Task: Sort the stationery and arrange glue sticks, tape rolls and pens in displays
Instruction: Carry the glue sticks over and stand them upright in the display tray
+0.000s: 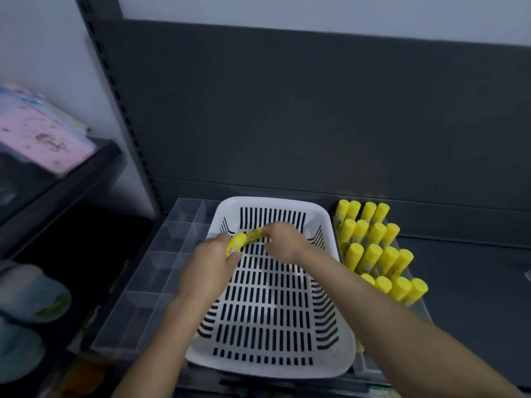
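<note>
Okay, I'm looking down at both arms reaching into the white basket (273,372) on the dark shelf (474,282). My left grip (207,268) is curled round a yellow glue stick (236,245), which pokes up out of the fist and leans away from me. Just beyond it, my right grip (283,239) has its fingertips pinched on a second glue stick (254,234), a patterned one (it's blurry, and I can't tell for sure that it's a separate stick). The two pieces meet end to end between the grips, above the far end of the basket floor.

Out past the right grip, away from the basket's right wall, rows of glue sticks (379,254) stand with their yellow caps up in a clear display tray (366,366). On the outer side of the left grip a clear divided box (161,254) lies against the basket. Farther out on that side there's a pink packet (40,133) on another shelf.
</note>
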Motion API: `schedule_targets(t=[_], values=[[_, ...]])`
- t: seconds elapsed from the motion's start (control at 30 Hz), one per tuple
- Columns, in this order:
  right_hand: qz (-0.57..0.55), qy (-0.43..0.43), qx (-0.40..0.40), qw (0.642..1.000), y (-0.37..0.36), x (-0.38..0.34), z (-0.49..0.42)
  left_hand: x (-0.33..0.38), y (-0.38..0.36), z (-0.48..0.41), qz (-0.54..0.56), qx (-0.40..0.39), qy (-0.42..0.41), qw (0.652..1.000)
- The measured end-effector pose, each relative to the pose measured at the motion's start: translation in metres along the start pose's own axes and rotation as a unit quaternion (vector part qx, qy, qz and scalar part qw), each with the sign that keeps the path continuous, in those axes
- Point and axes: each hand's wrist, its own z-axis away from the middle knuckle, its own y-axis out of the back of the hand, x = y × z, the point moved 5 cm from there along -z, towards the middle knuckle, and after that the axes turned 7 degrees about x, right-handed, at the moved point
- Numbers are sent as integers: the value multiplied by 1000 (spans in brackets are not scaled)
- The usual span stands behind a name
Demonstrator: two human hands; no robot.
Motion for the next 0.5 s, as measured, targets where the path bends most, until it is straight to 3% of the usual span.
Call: schedule_targets(t=[0.27,0.4,0.5], values=[[148,127,-57,979,-47,-34,-39,-18,31,6,51,63,26,996],[136,64,-47,987,-44,-26,-35,-21,35,6,69,64,24,995],[-77,-70,22,994,-12,-17,-26,-17,35,5,152,57,68,984]])
